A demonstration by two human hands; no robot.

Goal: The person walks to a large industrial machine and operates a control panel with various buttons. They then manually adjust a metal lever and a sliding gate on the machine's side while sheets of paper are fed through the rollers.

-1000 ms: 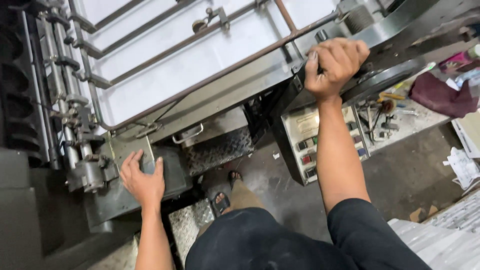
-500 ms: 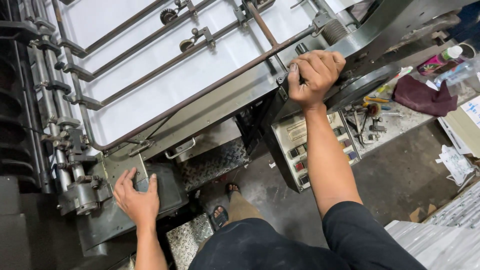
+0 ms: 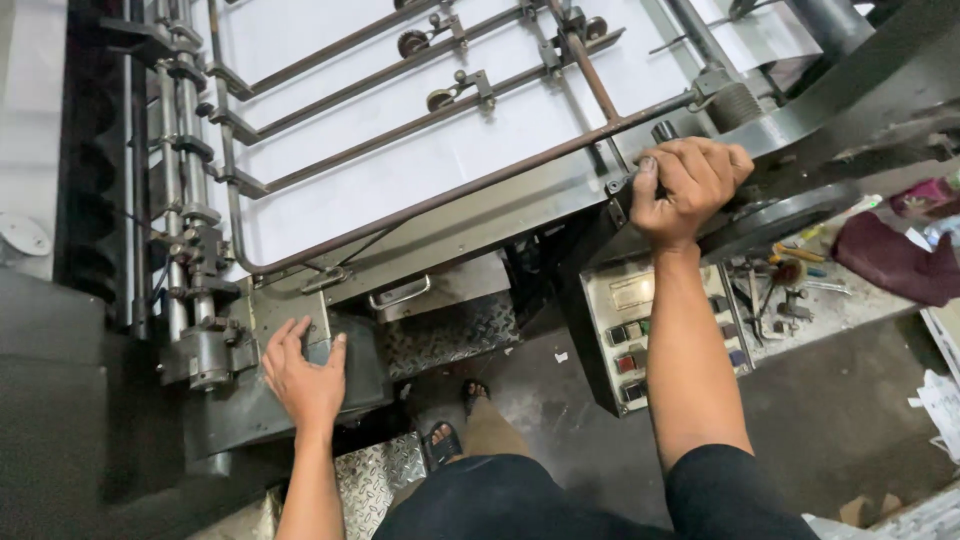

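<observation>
Bracing at a sheet-fed press: the left hand [image 3: 305,375] lies open and flat on the grey side housing [image 3: 255,405], while the right hand [image 3: 688,185] grips the frame corner [image 3: 622,190] above the control panel [image 3: 640,335]; any next move needs steady footing.

control panel [image 3: 660,335]: upright cream box with coloured buttons
label [image 3: 632,292]: pale rectangular plate, top of the control panel
</observation>
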